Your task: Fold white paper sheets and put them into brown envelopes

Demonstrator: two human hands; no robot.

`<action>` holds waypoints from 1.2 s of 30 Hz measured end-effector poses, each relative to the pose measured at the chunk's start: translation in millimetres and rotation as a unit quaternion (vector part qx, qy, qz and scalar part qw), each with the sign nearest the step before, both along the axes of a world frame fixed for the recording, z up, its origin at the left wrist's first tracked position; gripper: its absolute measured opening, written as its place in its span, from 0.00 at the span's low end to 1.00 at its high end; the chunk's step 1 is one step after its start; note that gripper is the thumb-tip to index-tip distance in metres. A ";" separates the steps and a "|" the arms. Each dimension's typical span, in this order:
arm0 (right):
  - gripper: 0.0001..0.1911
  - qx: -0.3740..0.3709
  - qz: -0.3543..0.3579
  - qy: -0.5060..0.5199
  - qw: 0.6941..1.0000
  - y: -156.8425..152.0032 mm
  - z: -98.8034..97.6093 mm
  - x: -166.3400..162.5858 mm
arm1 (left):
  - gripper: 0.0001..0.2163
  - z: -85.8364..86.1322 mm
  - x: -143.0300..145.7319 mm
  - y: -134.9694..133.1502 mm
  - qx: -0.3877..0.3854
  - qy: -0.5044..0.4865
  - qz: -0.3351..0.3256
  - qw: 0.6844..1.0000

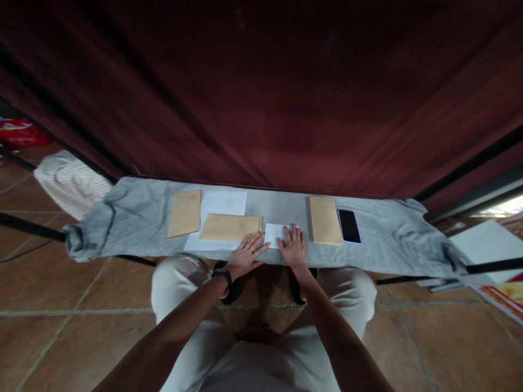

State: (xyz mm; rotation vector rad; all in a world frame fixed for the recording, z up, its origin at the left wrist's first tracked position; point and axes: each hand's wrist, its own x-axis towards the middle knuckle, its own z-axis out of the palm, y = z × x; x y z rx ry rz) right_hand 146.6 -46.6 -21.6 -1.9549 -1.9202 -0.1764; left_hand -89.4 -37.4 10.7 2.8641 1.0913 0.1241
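Folded white paper (274,234) at table's near edge, both hands flat on it, left hand (246,254), right hand (293,247)

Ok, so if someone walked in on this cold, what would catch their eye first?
Probably the two hands pressed flat on a small folded white paper at the near edge of the grey cloth, left hand beside right hand. Next, the tan envelopes: one just left of the hands over a white sheet, another to the right with a dark phone beside it. Behind everything hangs a deep red curtain.
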 end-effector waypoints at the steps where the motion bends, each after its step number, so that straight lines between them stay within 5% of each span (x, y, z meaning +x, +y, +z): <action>1: 0.31 0.001 0.000 0.002 1.000 -0.2 0.1 -0.3 | 0.37 1.4 0.6 -0.8 -0.003 0.003 0.003 1.000; 14: 0.31 0.000 -0.004 -0.006 1.000 1.5 -2.8 -1.6 | 0.49 -0.9 1.5 -1.6 -0.001 0.028 0.033 0.999; 36: 0.32 -0.024 -0.020 -0.020 0.999 2.2 -0.7 -2.3 | 0.46 -14.5 0.4 1.7 0.025 0.004 0.019 1.000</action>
